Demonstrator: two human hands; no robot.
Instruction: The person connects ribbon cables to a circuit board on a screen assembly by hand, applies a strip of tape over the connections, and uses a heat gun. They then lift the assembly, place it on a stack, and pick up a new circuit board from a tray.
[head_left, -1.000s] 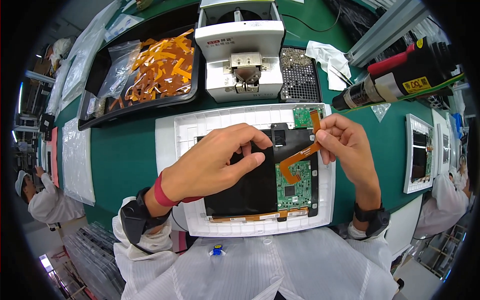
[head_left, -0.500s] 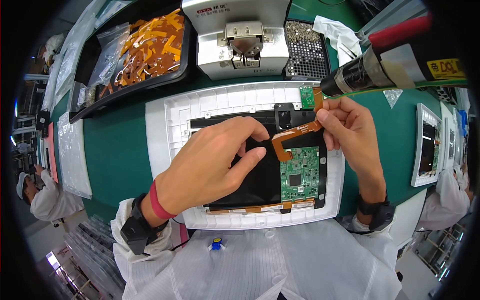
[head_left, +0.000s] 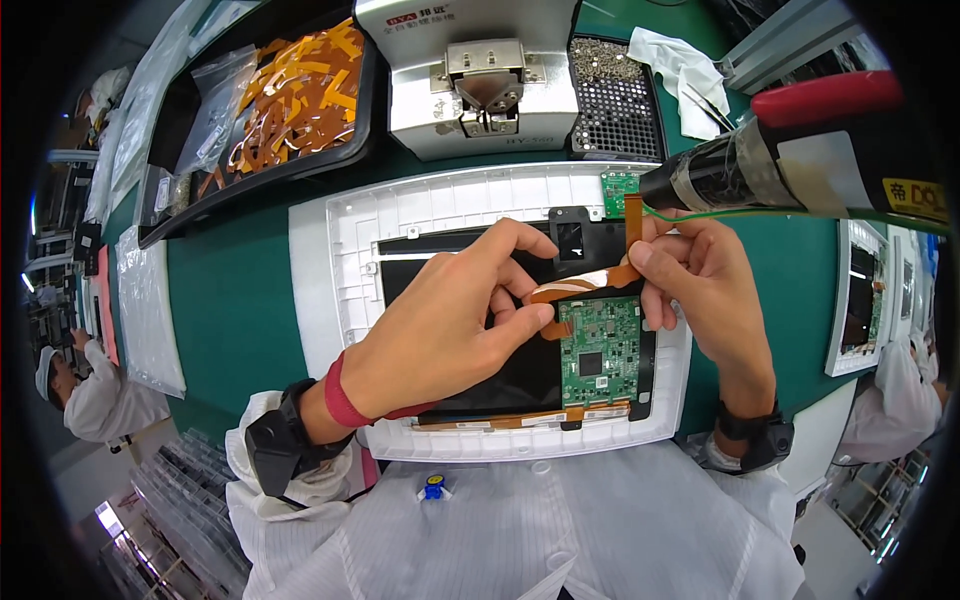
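Note:
An orange flex cable [head_left: 590,283] bends above the green circuit board [head_left: 600,350] in the white-framed display panel [head_left: 345,225]. My right hand [head_left: 700,280] pinches it near its corner between thumb and fingers, one strip rising toward a small green board [head_left: 618,187]. At the cable's left bend, the thumb and a curled finger of my left hand [head_left: 440,325] close on it, the index finger arched above. The short lower end lies at the circuit board's upper left edge; its exact contact is hard to make out.
A taped black tool with a red part [head_left: 780,165] reaches in from the right, close above my right hand. Behind the panel stand a black tray of orange flex cables [head_left: 300,100], a silver screw feeder [head_left: 480,90] and a perforated black tray [head_left: 620,125]. Tweezers [head_left: 708,105] lie on white cloth.
My left hand has moved right and its fingers have come onto the cable's left bend. The cable has turned and shifted slightly down, my right hand still on it.

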